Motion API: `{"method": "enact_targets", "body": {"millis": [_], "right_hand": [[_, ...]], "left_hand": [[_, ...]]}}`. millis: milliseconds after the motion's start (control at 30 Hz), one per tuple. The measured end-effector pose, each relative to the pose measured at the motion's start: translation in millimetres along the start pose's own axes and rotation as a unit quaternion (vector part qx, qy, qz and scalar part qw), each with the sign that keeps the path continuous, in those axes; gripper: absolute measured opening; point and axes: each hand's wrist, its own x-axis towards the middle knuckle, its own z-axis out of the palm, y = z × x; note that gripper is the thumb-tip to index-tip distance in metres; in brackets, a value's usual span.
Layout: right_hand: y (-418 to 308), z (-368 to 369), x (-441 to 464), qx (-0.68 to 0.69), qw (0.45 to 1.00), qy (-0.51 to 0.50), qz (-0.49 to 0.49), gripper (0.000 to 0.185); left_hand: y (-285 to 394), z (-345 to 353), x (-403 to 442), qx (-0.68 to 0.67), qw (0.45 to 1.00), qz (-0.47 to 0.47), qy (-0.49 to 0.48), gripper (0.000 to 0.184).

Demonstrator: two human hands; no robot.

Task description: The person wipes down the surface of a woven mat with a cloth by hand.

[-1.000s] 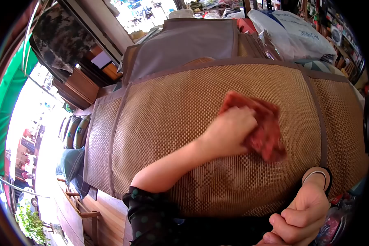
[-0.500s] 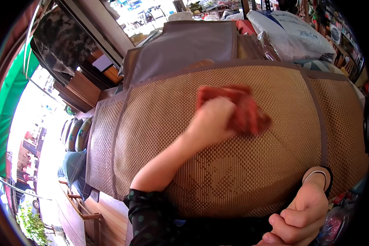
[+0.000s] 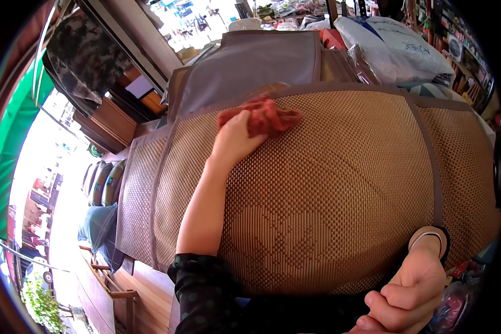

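Note:
My left hand (image 3: pixel 236 139) grips a crumpled red cloth (image 3: pixel 270 118) near the far edge of a tan woven mat (image 3: pixel 339 183). The cloth rests on the mat, and my fingers are partly hidden in its folds. Brown fabric trim borders the mat, and a pattern shows in the weave at its near side. At the lower right, my right hand (image 3: pixel 409 289) is curled closed by the mat's near edge, with bands around the wrist. Nothing shows between its fingers.
Beyond the mat lies a grey-brown panel (image 3: pixel 256 58). A white plastic bag (image 3: pixel 395 50) sits at the back right. Cushions (image 3: pixel 100 222) and a wooden frame (image 3: pixel 119 292) are on the left. Folded camouflage fabric (image 3: pixel 86 53) hangs at the upper left.
My left hand has moved leftward and farther away across the mat, taking the red cloth with it. My right hand has stayed in place.

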Motion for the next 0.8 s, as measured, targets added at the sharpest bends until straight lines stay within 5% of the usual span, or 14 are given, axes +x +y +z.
{"method": "enact_targets", "body": {"millis": [167, 233, 333, 433, 500, 633, 800], "right_hand": [[0, 1, -2, 0.0, 1.0, 0.001, -0.004, 0.019], [0, 3, -2, -0.004, 1.0, 0.002, 0.004, 0.019], [2, 3, -2, 0.002, 1.0, -0.004, 0.005, 0.019], [1, 4, -3, 0.005, 1.0, 0.002, 0.006, 0.02], [0, 4, -2, 0.002, 1.0, 0.005, 0.01, 0.02], [-1, 2, 0, 0.0, 1.0, 0.006, 0.009, 0.021], [0, 2, -1, -0.002, 1.0, 0.01, 0.004, 0.02]], "left_hand": [[13, 7, -6, 0.037, 0.998, 0.043, 0.015, 0.046], [52, 6, -19, -0.064, 0.99, 0.107, -0.069, 0.048], [92, 32, -34, -0.091, 0.94, 0.326, -0.027, 0.047], [104, 31, -44, -0.068, 0.916, 0.396, -0.002, 0.044], [92, 24, -28, -0.107, 0.953, 0.272, -0.081, 0.039], [20, 6, 0, -0.052, 0.999, 0.005, 0.005, 0.037], [-31, -3, -1, -0.006, 0.996, -0.069, 0.054, 0.046]]}}
